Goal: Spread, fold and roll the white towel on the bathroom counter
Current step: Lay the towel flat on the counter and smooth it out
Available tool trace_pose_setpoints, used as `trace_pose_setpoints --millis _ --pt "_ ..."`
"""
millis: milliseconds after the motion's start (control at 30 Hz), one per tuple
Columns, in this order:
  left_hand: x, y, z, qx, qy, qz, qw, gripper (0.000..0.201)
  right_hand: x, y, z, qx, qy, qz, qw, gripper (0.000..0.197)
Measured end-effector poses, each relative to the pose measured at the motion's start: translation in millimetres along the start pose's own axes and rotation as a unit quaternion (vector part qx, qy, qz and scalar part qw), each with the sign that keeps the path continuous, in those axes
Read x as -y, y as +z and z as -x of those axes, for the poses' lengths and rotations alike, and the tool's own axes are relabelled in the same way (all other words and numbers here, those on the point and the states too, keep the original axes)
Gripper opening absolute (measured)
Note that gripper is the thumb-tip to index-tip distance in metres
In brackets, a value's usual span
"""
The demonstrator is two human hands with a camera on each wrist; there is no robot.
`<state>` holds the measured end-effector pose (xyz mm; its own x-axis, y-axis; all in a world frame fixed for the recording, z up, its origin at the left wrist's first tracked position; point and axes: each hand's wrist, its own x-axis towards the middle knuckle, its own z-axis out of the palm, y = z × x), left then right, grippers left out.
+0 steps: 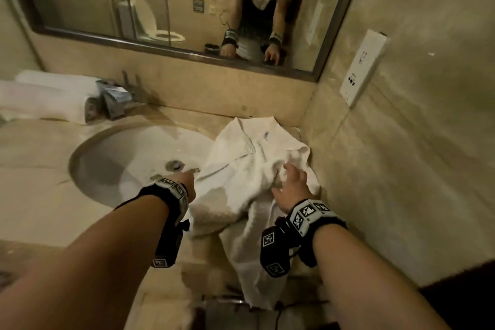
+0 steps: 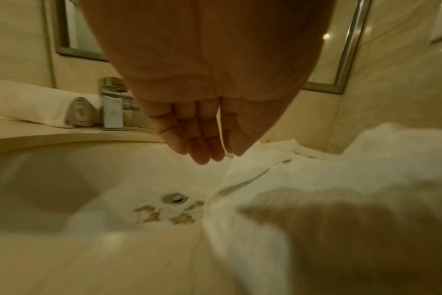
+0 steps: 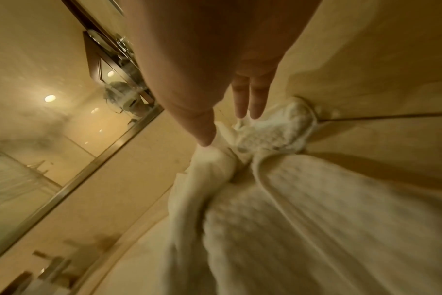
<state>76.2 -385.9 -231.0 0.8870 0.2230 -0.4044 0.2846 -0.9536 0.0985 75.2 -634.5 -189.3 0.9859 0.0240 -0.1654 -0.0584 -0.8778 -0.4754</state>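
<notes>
Two hands hover with fingers straight over the rumpled white towel (image 1: 249, 177), holding nothing. The left hand (image 1: 186, 182) is at its sink-side edge, the right hand (image 1: 290, 186) near the side wall (image 1: 401, 142). The waffle-textured towel runs lengthwise from the back corner of the marble counter (image 1: 34, 195) past the round sink (image 1: 112, 153), hanging over the front edge.

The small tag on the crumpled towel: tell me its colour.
Blue, a small mark on the white towel near its far end; the head view shows it best.

Side wall (image 1: 401, 142) hems towel (image 1: 241, 169) right; sink basin (image 1: 120, 158) open left.
</notes>
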Motion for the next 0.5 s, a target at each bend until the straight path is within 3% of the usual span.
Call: trace_pose_setpoints --millis 233,367,500 --pt "-15.6 49.3 53.4 0.091 0.004 0.070 0.993 0.076 -25.2 55.4 56.2 0.110 0.007 0.042 0.993 0.082" --pt "-33.9 59.3 52.6 0.057 0.011 0.140 0.988 0.065 -27.4 67.2 61.8 0.114 0.029 0.075 0.990 0.090" --pt "-47.6 46.9 45.6 -0.025 0.027 0.303 0.952 0.049 -26.4 71.7 54.2 0.088 0.064 0.059 0.992 0.075"
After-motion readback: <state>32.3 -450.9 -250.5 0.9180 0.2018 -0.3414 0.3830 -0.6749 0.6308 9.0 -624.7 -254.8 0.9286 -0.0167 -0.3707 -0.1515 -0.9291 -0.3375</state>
